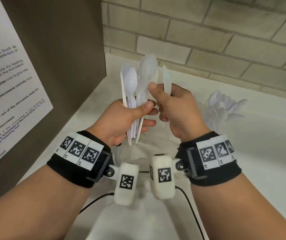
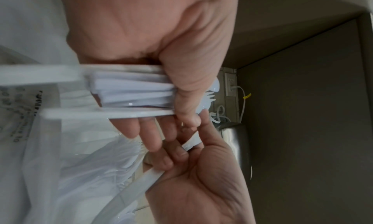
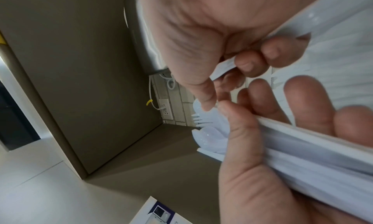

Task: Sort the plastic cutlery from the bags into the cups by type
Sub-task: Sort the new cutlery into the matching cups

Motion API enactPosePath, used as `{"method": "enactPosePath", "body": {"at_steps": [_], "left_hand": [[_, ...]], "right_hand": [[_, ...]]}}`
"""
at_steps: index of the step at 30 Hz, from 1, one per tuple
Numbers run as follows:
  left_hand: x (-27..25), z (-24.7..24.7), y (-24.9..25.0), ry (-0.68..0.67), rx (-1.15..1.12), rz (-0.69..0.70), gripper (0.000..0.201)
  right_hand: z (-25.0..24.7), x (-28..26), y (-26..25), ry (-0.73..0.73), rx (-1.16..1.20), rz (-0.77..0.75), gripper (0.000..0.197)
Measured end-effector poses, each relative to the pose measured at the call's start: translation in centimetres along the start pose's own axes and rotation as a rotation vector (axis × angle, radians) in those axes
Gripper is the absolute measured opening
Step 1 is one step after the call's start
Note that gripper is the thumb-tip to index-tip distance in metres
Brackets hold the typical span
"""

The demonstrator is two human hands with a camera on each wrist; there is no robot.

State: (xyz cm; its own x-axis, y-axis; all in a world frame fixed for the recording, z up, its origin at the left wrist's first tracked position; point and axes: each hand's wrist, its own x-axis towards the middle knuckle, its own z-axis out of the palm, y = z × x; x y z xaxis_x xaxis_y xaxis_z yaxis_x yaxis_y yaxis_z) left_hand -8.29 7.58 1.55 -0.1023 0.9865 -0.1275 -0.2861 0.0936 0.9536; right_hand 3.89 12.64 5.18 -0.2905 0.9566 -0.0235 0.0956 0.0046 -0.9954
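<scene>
Several white plastic spoons and forks (image 1: 139,94), bundled upright at centre frame, gripped by the handles in the left hand (image 1: 123,122) with thumb curled across the front. One single white utensil (image 1: 166,80), perhaps a knife, pinched in the right hand (image 1: 175,108) just beside the bundle, right thumb touching it. More spoons (image 1: 225,106) fanned at right, blurred. White plastic bag (image 1: 135,153) below both hands. Printed notice (image 1: 9,75) at left, brick wall (image 1: 208,32) behind.
</scene>
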Motion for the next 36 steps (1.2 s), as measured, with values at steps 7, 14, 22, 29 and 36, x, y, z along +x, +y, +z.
{"method": "enactPosePath", "body": {"at_steps": [7, 14, 22, 29, 36], "left_hand": [[0.2, -0.1, -0.7, 0.035, -0.051, -0.004, 0.024], [0.7, -0.2, -0.9, 0.168, 0.105, -0.005, 0.027], [1.3, 0.4, -1.1, 0.138, 0.384, 0.103, 0.012], [1.3, 0.7, -1.4, 0.262, 0.607, 0.234, 0.035], [1.2, 0.5, -1.7, 0.329, 0.659, 0.279, 0.040]], "right_hand": [[0.4, 0.0, 0.3, 0.151, -0.011, -0.067, 0.019], [0.1, 0.2, -0.6, 0.208, 0.105, -0.149, 0.018], [1.3, 0.1, -0.9, 0.083, -0.325, -0.327, 0.030], [2.0, 0.4, -0.3, 0.068, -0.384, -0.298, 0.034], [1.6, -0.4, -0.5, 0.016, -0.185, -0.249, 0.026]]}}
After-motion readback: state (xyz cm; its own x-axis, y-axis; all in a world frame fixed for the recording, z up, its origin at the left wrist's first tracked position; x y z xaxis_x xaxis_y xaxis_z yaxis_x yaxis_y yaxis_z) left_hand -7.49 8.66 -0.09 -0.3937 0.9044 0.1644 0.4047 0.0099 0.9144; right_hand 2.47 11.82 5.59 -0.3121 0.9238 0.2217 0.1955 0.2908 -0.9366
